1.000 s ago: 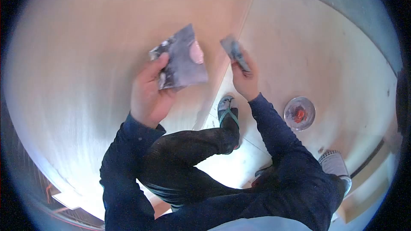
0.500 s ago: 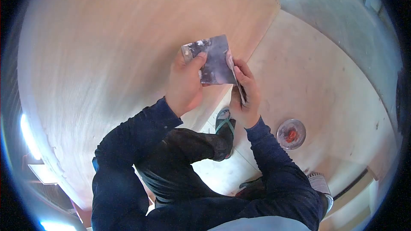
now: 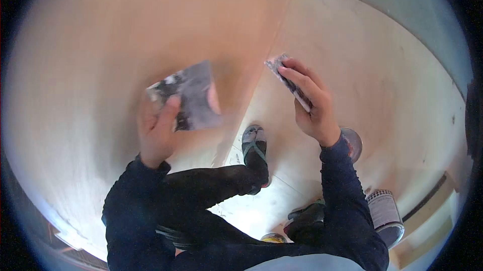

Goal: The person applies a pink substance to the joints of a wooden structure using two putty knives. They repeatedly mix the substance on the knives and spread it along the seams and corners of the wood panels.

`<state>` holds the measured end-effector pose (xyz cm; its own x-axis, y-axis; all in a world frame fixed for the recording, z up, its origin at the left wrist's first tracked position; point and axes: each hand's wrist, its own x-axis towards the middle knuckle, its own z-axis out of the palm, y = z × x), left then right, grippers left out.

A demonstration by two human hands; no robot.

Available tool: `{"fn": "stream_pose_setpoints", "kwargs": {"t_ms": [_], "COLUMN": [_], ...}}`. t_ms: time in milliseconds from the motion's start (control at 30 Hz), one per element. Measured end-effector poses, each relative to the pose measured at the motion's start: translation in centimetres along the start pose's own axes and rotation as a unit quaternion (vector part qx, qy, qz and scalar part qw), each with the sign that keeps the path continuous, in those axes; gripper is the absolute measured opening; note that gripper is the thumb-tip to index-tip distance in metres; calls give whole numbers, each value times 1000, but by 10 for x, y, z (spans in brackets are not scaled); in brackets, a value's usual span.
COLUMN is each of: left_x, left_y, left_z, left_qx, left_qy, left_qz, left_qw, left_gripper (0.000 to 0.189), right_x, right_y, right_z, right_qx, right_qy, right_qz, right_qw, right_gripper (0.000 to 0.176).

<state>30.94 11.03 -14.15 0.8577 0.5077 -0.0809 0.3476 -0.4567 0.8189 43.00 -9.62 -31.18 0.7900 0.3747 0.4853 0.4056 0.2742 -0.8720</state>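
Note:
My left hand [image 3: 160, 129] grips a square, flat metal putty spreader [image 3: 193, 92], thumb across its face. Dark and whitish smears mark the near side of the plate, and a pink patch shows at its right edge. My right hand [image 3: 317, 102] is closed round a second putty spreader [image 3: 288, 81], seen nearly edge-on and smeared with pale putty. The two spreaders are apart, both held in front of the pale wooden panel [image 3: 201, 14]. Motion slightly blurs the left hand and its plate.
A second pale panel [image 3: 402, 95] meets the first along a slanting seam. Behind my right wrist, a round dish [image 3: 354, 143] is partly covered. Near the lower right stands a labelled can [image 3: 385, 215]; another can [image 3: 273, 238] peeks out below. My sandalled foot [image 3: 254, 143] is between the panels.
The hands have separated: the left went left and down with its spreader, the right moved right with its own. The spreaders were touching or nearly so before. The view has shifted too.

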Motion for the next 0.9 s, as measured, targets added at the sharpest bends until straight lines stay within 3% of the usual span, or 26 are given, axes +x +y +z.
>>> {"fn": "stream_pose_setpoints", "kwargs": {"t_ms": [67, 133, 233, 300, 500, 567, 600, 667, 733, 800, 900], "left_x": [6, 12, 25, 33, 46, 61, 64, 74, 80, 76, 73], "left_y": [7, 17, 31, 39, 61, 50, 51, 55, 70, 98, 128], "left_z": [5, 6, 14, 18, 21, 25, 33, 40, 43, 44, 48], "left_qx": [19, 32, 40, 30, 86, -13, -72, -75, -76, 54, 56], "left_qy": [6, 22, 47, 52, 56, 34, 28, 14, -3, 13, 5], "left_qz": [25, 42, 61, 81, 134, 148, 130, 143, 147, 161, 215], "left_qw": [999, 998, 996, 995, 986, 988, 989, 987, 986, 985, 975], "left_gripper": [28, 29, 29, 28, 24, 23, 23, 24, 24, 24, 24], "right_x": [-15, -20, -11, 2, 80, 103, 110, 118, 117, 117, 121], "right_y": [7, 5, -2, -9, -32, -38, -50, -77, -81, -101, -148], "right_z": [-3, 5, 13, 14, -2, -1, -3, -7, -7, -15, -35], "right_qx": [-12, 11, 96, 69, -43, -166, -172, -293, -306, -320, -307], "right_qy": [-5, 19, 19, 15, 14, -10, -8, -81, -83, -86, -113], "right_qz": [7, 76, 72, 84, -57, -155, -151, -100, -74, -45, -2], "right_qw": [1000, 997, 993, 994, 997, 974, 974, 947, 946, 942, 945], "right_gripper": [57, 52, 51, 51, 56, 58, 58, 58, 58, 57, 57]}}
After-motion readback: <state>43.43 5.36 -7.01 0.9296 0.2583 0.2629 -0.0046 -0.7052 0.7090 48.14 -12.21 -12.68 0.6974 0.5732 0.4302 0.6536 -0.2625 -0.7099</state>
